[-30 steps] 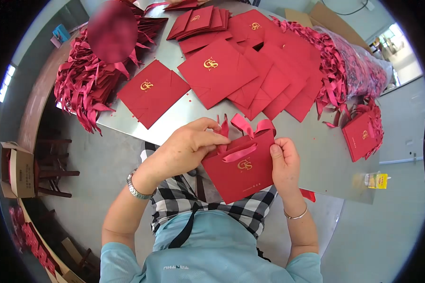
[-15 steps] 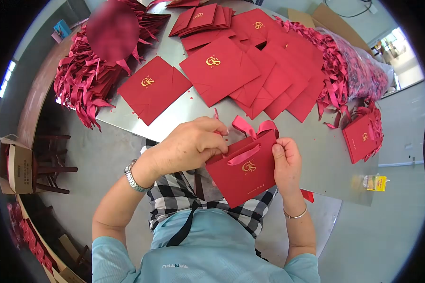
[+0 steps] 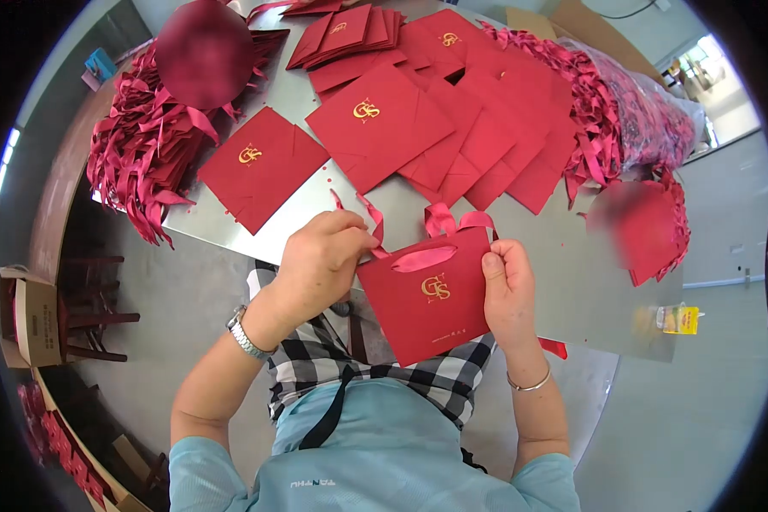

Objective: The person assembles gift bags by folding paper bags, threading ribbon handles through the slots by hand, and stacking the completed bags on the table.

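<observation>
A red paper bag (image 3: 427, 307) with a gold logo and pink ribbon handles is held upright over my lap, at the table's front edge. My right hand (image 3: 509, 294) grips its right side, thumb on the front face. At the bag's upper left corner, my left hand (image 3: 322, 260) has its fingers closed on a pink ribbon (image 3: 375, 224), whose loose ends stick up above the fingers. A ribbon loop (image 3: 442, 220) stands at the bag's top right, and another ribbon lies across the front below the opening.
Flat red bags (image 3: 380, 128) overlap across the metal table (image 3: 572, 290). Ribboned bags are heaped at left (image 3: 145, 145). A plastic-wrapped bundle (image 3: 648, 119) lies at right, near a small bag stack (image 3: 648, 230) and a yellow-labelled packet (image 3: 678, 320).
My left hand has moved left and slightly down from the bag's opening, drawing the ribbon out to the upper left. My right hand still holds the bag's side.
</observation>
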The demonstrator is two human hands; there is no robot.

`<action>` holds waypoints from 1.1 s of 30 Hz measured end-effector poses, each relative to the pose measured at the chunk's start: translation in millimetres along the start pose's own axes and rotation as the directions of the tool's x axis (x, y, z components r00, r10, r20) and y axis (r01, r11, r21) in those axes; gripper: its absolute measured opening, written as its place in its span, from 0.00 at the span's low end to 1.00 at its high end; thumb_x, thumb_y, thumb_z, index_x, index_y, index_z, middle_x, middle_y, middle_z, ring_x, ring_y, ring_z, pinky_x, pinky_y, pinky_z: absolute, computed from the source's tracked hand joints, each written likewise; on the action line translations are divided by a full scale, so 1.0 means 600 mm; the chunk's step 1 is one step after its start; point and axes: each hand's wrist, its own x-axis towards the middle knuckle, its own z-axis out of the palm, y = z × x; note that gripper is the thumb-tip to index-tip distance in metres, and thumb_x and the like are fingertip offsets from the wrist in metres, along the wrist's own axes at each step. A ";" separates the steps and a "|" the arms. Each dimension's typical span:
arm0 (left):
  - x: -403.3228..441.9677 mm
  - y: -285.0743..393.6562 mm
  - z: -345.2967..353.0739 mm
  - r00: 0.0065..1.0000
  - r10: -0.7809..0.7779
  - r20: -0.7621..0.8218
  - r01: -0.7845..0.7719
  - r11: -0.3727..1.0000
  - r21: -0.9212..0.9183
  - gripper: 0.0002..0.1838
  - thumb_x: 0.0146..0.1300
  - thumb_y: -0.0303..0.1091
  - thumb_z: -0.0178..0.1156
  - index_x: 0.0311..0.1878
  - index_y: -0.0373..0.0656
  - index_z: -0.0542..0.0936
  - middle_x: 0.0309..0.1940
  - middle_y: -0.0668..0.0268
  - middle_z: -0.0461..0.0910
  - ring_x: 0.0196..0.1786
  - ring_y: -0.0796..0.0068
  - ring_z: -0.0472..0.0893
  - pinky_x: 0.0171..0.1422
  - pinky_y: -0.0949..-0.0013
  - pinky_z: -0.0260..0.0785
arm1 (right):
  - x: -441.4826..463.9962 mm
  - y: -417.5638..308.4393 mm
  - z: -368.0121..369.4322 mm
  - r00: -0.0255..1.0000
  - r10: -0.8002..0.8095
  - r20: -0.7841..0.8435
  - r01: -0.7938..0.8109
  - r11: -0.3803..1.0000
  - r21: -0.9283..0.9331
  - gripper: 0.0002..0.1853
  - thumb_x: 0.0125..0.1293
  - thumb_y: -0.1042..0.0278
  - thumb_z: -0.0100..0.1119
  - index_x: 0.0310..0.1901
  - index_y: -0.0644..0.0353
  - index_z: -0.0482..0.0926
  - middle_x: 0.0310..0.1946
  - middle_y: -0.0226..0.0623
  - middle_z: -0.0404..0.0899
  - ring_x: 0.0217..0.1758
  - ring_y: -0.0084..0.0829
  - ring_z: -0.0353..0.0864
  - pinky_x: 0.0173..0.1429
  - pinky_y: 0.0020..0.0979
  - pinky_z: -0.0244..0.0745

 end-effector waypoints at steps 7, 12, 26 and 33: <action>-0.042 0.032 -0.025 0.904 -0.276 -0.327 0.239 0.960 -0.148 0.25 0.59 0.16 0.58 0.62 0.34 0.73 0.60 0.53 0.72 0.48 0.68 0.79 0.47 0.70 0.74 | -0.007 -0.012 -0.034 0.979 0.133 -0.152 -0.083 0.950 0.300 0.04 0.73 0.73 0.53 0.43 0.63 0.72 0.34 0.24 0.72 0.38 0.15 0.68 0.45 0.20 0.68; -0.086 0.044 -0.001 0.936 -0.215 -0.277 0.203 0.976 -0.073 0.19 0.62 0.15 0.57 0.57 0.33 0.76 0.56 0.54 0.74 0.42 0.70 0.79 0.46 0.72 0.74 | 0.020 -0.036 -0.147 0.948 0.071 -0.311 0.013 0.965 0.261 0.02 0.71 0.74 0.55 0.42 0.60 0.74 0.34 0.23 0.72 0.38 0.15 0.69 0.44 0.20 0.68; -0.036 0.033 0.064 0.976 -0.097 -0.195 0.083 0.994 -0.074 0.08 0.63 0.16 0.56 0.43 0.36 0.81 0.42 0.55 0.81 0.43 0.61 0.81 0.48 0.67 0.73 | 0.123 0.143 -0.568 0.265 -0.282 -0.922 -0.067 0.949 -0.309 0.11 0.71 0.65 0.55 0.45 0.66 0.77 0.38 0.39 0.80 0.41 0.29 0.77 0.48 0.32 0.73; -0.032 0.036 0.072 0.980 -0.030 -0.195 0.037 0.999 0.034 0.07 0.57 0.16 0.61 0.38 0.37 0.82 0.37 0.56 0.81 0.40 0.58 0.80 0.45 0.64 0.73 | 0.013 0.195 -0.361 0.562 -0.208 -0.801 -0.480 0.706 -0.520 0.20 0.63 0.65 0.58 0.56 0.61 0.76 0.66 0.51 0.66 0.70 0.48 0.62 0.71 0.49 0.57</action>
